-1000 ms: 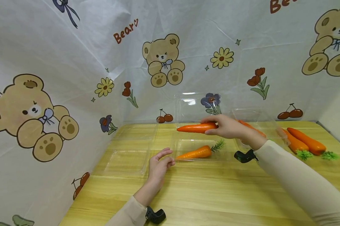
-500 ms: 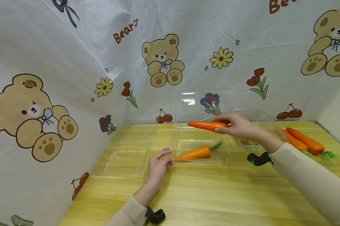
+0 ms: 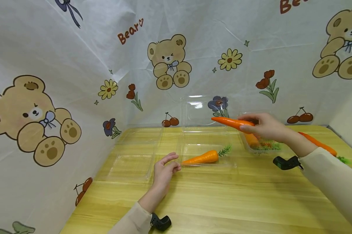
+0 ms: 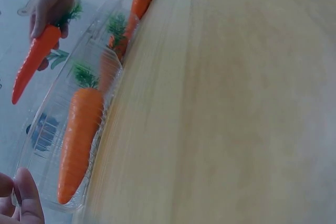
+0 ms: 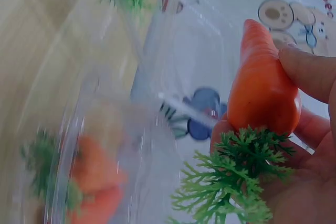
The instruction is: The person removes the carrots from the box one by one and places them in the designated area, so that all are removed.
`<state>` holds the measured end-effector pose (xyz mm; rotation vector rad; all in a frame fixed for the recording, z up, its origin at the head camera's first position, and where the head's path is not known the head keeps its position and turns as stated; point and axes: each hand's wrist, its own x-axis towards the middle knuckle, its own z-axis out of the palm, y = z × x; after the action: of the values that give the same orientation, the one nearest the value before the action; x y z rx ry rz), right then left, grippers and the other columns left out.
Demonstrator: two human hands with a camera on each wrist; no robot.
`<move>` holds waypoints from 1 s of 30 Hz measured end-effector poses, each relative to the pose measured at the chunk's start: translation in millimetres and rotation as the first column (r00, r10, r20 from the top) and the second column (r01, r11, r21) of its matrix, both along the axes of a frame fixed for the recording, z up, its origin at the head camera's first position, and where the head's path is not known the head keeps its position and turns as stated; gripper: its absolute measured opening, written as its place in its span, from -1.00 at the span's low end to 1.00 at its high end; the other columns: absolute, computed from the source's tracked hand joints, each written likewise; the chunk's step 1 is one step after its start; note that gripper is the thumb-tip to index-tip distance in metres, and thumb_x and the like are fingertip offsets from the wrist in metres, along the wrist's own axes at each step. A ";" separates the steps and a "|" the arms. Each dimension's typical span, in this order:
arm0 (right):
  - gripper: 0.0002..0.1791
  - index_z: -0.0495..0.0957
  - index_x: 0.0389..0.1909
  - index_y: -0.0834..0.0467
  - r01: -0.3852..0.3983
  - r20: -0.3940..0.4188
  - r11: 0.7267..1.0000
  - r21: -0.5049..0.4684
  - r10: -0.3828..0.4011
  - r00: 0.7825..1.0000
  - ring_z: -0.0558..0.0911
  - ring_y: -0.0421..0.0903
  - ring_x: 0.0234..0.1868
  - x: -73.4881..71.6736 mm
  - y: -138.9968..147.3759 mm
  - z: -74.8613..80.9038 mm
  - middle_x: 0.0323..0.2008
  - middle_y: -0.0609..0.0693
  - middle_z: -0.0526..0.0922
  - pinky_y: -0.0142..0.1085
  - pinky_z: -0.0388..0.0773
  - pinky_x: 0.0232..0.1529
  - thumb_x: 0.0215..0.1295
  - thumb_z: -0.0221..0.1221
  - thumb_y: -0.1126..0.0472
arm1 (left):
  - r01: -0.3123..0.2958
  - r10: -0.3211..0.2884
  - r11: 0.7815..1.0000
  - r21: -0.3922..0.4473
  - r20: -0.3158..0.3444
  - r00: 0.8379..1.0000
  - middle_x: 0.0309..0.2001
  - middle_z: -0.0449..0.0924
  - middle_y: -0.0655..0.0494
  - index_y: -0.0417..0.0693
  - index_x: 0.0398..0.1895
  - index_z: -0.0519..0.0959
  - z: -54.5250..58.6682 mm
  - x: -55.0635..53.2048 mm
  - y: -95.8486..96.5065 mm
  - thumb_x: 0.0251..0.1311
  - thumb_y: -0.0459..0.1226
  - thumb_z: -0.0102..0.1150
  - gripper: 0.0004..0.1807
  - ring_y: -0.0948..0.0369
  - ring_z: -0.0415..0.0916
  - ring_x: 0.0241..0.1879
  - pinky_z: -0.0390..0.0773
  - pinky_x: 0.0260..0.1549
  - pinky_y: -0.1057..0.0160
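My right hand grips an orange carrot near its thick end, tip pointing left. It is raised over the gap between the middle and right containers; in the right wrist view its leafy green top hangs below the fingers. My left hand pinches the near left corner of the clear plastic container in the middle, thumb and fingertip at the rim in the left wrist view. One carrot lies inside it, its green top to the right. The lid stands raised behind.
Another clear container, at the right, holds carrots with green tops, partly hidden behind my right hand. Beyond my right wrist a carrot lies on the wooden table. An open clear container sits at the left. A bear-print sheet hangs behind.
My right hand has moved to the right with the carrot, from over the middle container towards the right one. My left hand and the middle container have stayed in place.
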<state>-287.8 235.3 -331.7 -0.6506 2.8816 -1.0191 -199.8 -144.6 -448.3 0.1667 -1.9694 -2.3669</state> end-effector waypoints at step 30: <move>-0.27 0.38 0.35 0.36 0.345 -0.052 0.939 0.008 -0.344 0.938 0.55 -0.26 -0.40 9.8 134.2 -8.0 -0.13 0.28 0.69 -0.30 0.52 -0.46 0.53 0.08 -0.20 | -0.001 0.001 1.000 -0.005 0.010 1.000 0.46 0.36 -0.18 -0.47 0.13 0.59 -0.4 -1.7 -0.1 0.24 -0.57 0.12 -0.63 0.23 0.61 -0.30 0.70 -0.27 0.40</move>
<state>-278.0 369.5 -339.8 -0.1700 3.1150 -1.0173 -201.5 -144.8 -448.7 0.1795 -1.9790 -2.3656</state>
